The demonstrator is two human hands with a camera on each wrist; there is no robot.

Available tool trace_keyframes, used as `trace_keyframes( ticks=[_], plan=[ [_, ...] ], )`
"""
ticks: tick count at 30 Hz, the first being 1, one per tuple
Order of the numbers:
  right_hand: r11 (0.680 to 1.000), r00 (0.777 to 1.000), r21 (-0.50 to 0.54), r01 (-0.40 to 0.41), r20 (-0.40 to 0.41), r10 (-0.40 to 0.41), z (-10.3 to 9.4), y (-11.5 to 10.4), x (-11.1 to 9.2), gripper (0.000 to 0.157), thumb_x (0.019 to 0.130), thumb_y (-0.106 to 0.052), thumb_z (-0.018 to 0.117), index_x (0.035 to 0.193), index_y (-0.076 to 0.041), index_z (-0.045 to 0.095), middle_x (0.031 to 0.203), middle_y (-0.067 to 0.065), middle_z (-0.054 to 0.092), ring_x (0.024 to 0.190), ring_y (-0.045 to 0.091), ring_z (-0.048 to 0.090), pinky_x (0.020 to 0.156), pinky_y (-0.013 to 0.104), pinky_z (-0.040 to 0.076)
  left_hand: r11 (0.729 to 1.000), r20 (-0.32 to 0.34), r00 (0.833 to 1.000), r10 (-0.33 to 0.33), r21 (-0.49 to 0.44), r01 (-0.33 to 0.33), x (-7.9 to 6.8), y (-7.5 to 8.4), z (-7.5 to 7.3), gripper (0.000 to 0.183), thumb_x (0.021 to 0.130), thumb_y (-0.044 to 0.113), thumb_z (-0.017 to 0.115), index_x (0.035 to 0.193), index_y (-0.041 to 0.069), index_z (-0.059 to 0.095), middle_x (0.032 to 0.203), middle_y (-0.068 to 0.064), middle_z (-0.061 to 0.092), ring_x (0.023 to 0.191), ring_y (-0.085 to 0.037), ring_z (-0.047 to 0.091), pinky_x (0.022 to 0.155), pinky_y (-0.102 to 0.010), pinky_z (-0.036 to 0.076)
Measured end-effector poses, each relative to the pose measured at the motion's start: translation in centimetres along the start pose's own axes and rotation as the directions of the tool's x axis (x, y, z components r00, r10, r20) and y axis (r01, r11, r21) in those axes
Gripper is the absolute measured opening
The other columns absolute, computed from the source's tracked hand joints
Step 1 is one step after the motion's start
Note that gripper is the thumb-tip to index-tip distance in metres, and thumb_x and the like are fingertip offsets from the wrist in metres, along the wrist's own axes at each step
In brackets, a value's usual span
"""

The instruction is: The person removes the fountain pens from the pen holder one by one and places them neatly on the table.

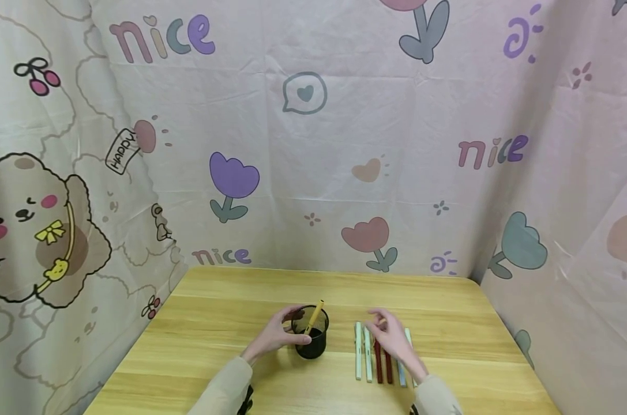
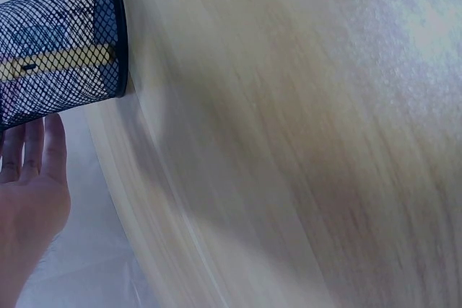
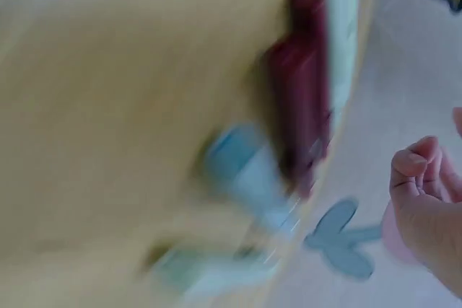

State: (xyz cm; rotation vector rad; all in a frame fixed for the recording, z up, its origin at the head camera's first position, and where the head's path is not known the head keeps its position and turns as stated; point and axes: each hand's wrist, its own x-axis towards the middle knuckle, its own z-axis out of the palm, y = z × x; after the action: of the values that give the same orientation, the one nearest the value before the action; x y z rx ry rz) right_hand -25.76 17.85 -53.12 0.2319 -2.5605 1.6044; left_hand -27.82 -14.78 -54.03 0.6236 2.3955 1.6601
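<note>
A black mesh pen cup [image 1: 313,347] stands upright on the table, a yellow pen [image 1: 315,318] leaning inside it. My left hand [image 1: 276,334] grips the cup from the left, thumb in front and fingers behind. In the left wrist view, fingers of the left hand [image 2: 32,192] lie along the mesh cup [image 2: 54,41]. Over the row of pens hovers my right hand [image 1: 390,335], fingers bent and holding nothing. Below it lie two mint-green pens [image 1: 358,353], two dark red pens [image 1: 379,366], a blue pen [image 1: 402,376] and a pale green pen [image 1: 408,335], partly hidden.
The wooden table [image 1: 214,323] has its far edge against a patterned cloth [image 1: 313,173], which also hangs at both sides. In the right wrist view the pens are blurred, the blue pen [image 3: 245,167] lying between the dark red and pale green ones.
</note>
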Motion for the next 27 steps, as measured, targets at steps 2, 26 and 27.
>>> trace_keyframes(
  ticks=[2, 26, 27],
  plan=[
    [0.999, 0.998, 0.023, 0.048, 0.044, -0.049, 1.1, -1.0, 0.6, 0.033, 0.094, -0.011, 0.069, 0.125, 0.001, 0.062, 0.096, 0.011, 0.061, 0.075, 0.012, 0.061, 0.062, 0.018, 0.052, 1.000, -0.001, 1.000, 0.000, 0.002, 0.000, 0.0, 0.0, 0.0, 0.080, 0.081, 0.025, 0.085, 0.149, 0.011, 0.046, 0.148, -0.025, 0.050, 0.134, -0.039, 0.050, 0.112, -0.057, 0.046],
    [0.979, 0.959, -0.004, 0.204, 0.200, -0.199, 7.7, -4.2, 4.4, 0.038, 0.094, -0.015, 0.070, 0.127, 0.003, 0.062, 0.093, 0.016, 0.055, 0.073, 0.010, 0.048, 0.061, 0.017, 0.042, 1.000, -0.005, 1.000, 0.013, -0.016, -0.013, 0.1, 0.1, 0.1, 0.079, 0.081, 0.024, 0.086, 0.148, 0.010, 0.047, 0.146, -0.022, 0.053, 0.134, -0.042, 0.050, 0.110, -0.059, 0.047],
    [0.977, 0.958, -0.009, 0.213, 0.197, -0.207, 7.8, -4.1, 4.5, 0.037, 0.094, -0.014, 0.070, 0.126, 0.003, 0.063, 0.093, 0.015, 0.055, 0.073, 0.010, 0.048, 0.061, 0.017, 0.043, 1.000, -0.005, 1.000, 0.016, -0.015, -0.016, 0.1, 0.1, 0.1, 0.079, 0.081, 0.024, 0.086, 0.148, 0.010, 0.047, 0.146, -0.023, 0.053, 0.133, -0.042, 0.050, 0.110, -0.059, 0.047]
  ],
)
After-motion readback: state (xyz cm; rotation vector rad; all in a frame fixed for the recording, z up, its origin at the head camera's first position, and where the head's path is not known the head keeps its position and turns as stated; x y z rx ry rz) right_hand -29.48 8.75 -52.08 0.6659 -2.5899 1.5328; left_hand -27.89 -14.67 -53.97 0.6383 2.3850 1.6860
